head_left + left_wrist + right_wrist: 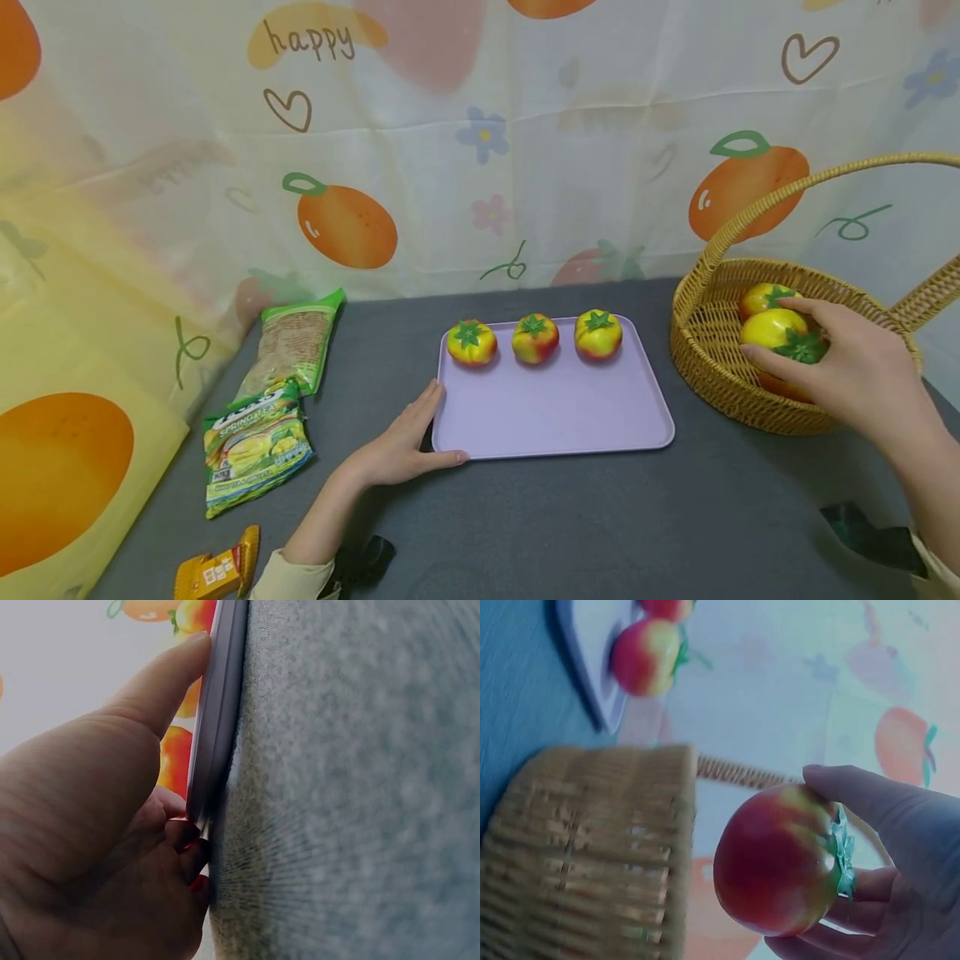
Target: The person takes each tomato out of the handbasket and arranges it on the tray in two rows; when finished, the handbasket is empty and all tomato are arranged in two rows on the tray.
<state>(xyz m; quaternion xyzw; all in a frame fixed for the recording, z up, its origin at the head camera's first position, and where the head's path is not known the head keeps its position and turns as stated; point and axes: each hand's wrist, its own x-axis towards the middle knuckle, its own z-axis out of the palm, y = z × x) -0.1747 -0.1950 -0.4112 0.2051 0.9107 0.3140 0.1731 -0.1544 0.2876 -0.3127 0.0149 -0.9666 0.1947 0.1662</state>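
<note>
Nearest, at lower left, a small wrapped snack [213, 575], orange-gold, its white label patch too small to read. Dark wrist straps [367, 560] on the grey tabletop [570, 525]. Just beyond the snack, a green-and-yellow packet [258, 450] reading "SPRING TEA", the larger lettering above too distorted to read.

Then the left hand [401, 450], unclenched, thumb against the near edge of a lilac tray [547, 417], nearly straight fingers along its left side. Farther right, the right hand [862, 358], grasping a red-and-yellow fruit [772, 329] between thumb and fingers, just above the rim of a wicker basket [701, 379]. More fruits [765, 298] inside, partly hidden. Along the tray's far side, three similar fruits [536, 339] in a row, green leaves upward.

Behind the packet, a green-edged bag [296, 337] with tiny, illegible print. Farthest, a hanging cloth [427, 167] lettered "happy", with hearts, flowers and oranges.
</note>
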